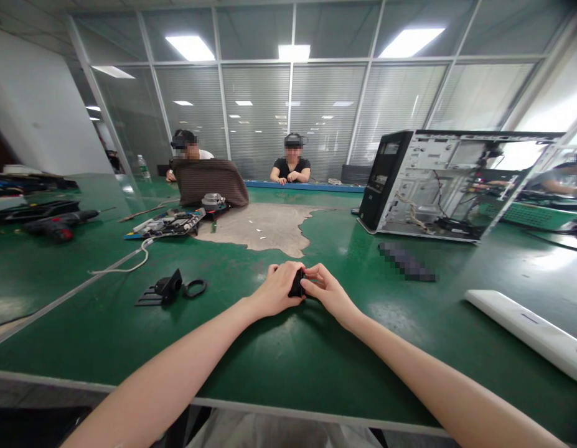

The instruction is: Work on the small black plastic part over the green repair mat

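Observation:
A small black part (296, 285), mostly covered by fingers, sits between my two hands just above the green table (251, 361). My left hand (279, 287) wraps round its left side. From the other side, the thumb and fingers of my right hand (329, 292) pinch its right edge. Its exact kind cannot be made out. To the left on the table lie a black plastic bracket (164, 289) with slats and a round opening, and beside it a black ring (195, 287).
An open computer case (423, 186) stands at the right, behind a dark blurred object (407, 261) and a long white device (526, 330). A circuit board (169, 223), a cable (124, 270) and a power drill (59, 225) lie left. Two people sit across the table.

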{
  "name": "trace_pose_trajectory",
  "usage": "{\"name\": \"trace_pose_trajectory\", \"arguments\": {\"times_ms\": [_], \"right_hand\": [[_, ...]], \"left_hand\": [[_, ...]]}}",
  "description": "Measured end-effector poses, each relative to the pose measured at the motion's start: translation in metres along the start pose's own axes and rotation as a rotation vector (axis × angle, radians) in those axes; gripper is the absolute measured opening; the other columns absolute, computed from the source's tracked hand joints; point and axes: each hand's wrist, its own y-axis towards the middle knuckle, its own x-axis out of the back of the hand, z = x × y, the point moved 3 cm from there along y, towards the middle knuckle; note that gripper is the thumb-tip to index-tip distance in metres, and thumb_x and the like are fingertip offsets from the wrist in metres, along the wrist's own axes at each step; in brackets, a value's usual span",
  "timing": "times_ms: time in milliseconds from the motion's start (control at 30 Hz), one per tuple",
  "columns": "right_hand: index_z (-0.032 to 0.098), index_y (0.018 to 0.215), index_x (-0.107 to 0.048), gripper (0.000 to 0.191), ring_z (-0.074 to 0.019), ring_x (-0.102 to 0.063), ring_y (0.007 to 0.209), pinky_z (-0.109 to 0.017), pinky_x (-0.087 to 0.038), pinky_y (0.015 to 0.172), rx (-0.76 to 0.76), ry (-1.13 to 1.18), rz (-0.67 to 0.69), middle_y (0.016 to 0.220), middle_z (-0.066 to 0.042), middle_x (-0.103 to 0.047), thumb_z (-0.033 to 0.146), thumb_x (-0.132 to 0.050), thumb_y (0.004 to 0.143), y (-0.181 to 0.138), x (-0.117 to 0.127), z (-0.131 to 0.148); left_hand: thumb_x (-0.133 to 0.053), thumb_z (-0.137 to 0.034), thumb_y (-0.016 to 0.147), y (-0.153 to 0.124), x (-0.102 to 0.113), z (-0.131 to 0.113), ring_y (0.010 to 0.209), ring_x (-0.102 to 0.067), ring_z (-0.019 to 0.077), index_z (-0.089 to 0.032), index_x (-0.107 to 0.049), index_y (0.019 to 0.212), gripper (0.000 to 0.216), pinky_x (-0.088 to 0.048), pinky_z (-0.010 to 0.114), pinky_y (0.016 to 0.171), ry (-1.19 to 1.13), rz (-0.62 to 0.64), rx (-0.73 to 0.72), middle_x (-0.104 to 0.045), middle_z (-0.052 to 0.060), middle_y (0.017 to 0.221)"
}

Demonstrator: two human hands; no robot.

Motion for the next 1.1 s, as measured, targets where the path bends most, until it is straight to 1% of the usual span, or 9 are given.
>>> {"name": "trace_pose_trajectory", "arguments": {"times_ms": [233, 367, 467, 600, 733, 833, 933, 1000, 1100], "right_hand": [[0.019, 0.094, -0.049, 0.029, -0.0135, -0.054, 0.082, -0.030, -0.044, 0.075, -0.030, -0.041, -0.014, 0.095, -0.004, -0.054, 0.034, -0.057, 0.070, 0.0036, 0.0025, -0.0049], [0.020, 0.090, -0.049, 0.027, -0.0137, -0.055, 0.084, -0.030, -0.044, 0.076, 0.000, -0.005, 0.050, 0.096, -0.002, -0.054, 0.031, -0.059, 0.068, -0.0001, -0.0003, 0.0006], [0.022, 0.089, -0.047, 0.027, -0.0122, -0.056, 0.079, -0.028, -0.046, 0.071, 0.011, 0.031, 0.066, 0.097, 0.000, -0.052, 0.031, -0.060, 0.067, -0.0030, -0.0018, 0.0035], [0.021, 0.085, -0.047, 0.021, -0.0093, -0.055, 0.067, -0.026, -0.046, 0.065, 0.017, -0.001, 0.024, 0.093, 0.000, -0.053, 0.033, -0.056, 0.071, -0.0014, 0.0000, 0.0007], [0.020, 0.089, -0.048, 0.026, -0.0125, -0.055, 0.078, -0.029, -0.045, 0.073, -0.017, -0.037, -0.035, 0.095, -0.002, -0.053, 0.032, -0.059, 0.068, 0.0026, 0.0028, -0.0028], [0.020, 0.093, -0.050, 0.028, -0.0137, -0.054, 0.084, -0.030, -0.043, 0.078, -0.010, -0.054, -0.010, 0.098, -0.003, -0.053, 0.031, -0.058, 0.069, 0.0024, 0.0018, 0.0004], [0.021, 0.093, -0.049, 0.029, -0.0121, -0.056, 0.075, -0.029, -0.046, 0.071, -0.024, -0.008, 0.056, 0.095, -0.002, -0.054, 0.033, -0.058, 0.068, -0.0006, -0.0012, 0.0030], [0.023, 0.094, -0.046, 0.034, -0.0117, -0.057, 0.073, -0.029, -0.046, 0.069, -0.041, 0.018, 0.064, 0.091, -0.001, -0.054, 0.033, -0.061, 0.066, -0.0024, -0.0023, 0.0027], [0.022, 0.091, -0.045, 0.029, -0.0102, -0.056, 0.070, -0.027, -0.046, 0.066, -0.032, 0.024, 0.046, 0.087, 0.000, -0.055, 0.035, -0.058, 0.069, -0.0024, -0.0026, 0.0011]], "left_hand": [[-0.059, -0.025, 0.065, 0.0004, 0.0001, 0.0006, 0.103, -0.042, 0.0220, -0.022, -0.029, 0.112, 0.055, -0.027, 0.037, 0.085, -0.002, 0.009, 0.019, -0.046, 0.007, 0.109], [-0.057, -0.026, 0.066, 0.0000, 0.0011, -0.0002, 0.102, -0.042, 0.0223, -0.022, -0.029, 0.112, 0.054, -0.027, 0.037, 0.085, -0.005, 0.015, 0.023, -0.045, 0.007, 0.108], [-0.056, -0.026, 0.067, -0.0003, 0.0012, -0.0004, 0.102, -0.042, 0.0224, -0.022, -0.030, 0.112, 0.052, -0.027, 0.037, 0.085, -0.009, 0.019, 0.029, -0.045, 0.007, 0.108], [-0.057, -0.027, 0.067, 0.0001, 0.0005, 0.0002, 0.103, -0.042, 0.0227, -0.022, -0.030, 0.112, 0.053, -0.026, 0.038, 0.085, -0.018, 0.013, 0.028, -0.045, 0.007, 0.110], [-0.058, -0.027, 0.066, 0.0004, -0.0001, 0.0009, 0.102, -0.042, 0.0224, -0.022, -0.030, 0.111, 0.053, -0.027, 0.037, 0.084, -0.021, 0.015, 0.023, -0.045, 0.007, 0.109], [-0.056, -0.027, 0.067, 0.0006, 0.0003, 0.0007, 0.103, -0.042, 0.0221, -0.022, -0.030, 0.112, 0.052, -0.027, 0.037, 0.084, -0.018, 0.008, 0.019, -0.045, 0.007, 0.109], [-0.057, -0.025, 0.065, 0.0007, 0.0004, 0.0004, 0.102, -0.042, 0.0223, -0.022, -0.030, 0.112, 0.054, -0.027, 0.037, 0.084, -0.016, 0.008, 0.030, -0.046, 0.007, 0.108], [-0.058, -0.023, 0.064, 0.0007, 0.0003, 0.0002, 0.102, -0.043, 0.0223, -0.023, -0.029, 0.112, 0.056, -0.027, 0.037, 0.084, -0.017, 0.013, 0.032, -0.046, 0.007, 0.108], [-0.058, -0.024, 0.064, 0.0006, 0.0004, 0.0001, 0.103, -0.042, 0.0228, -0.022, -0.029, 0.113, 0.056, -0.026, 0.038, 0.085, -0.016, 0.010, 0.031, -0.046, 0.007, 0.109]]}}
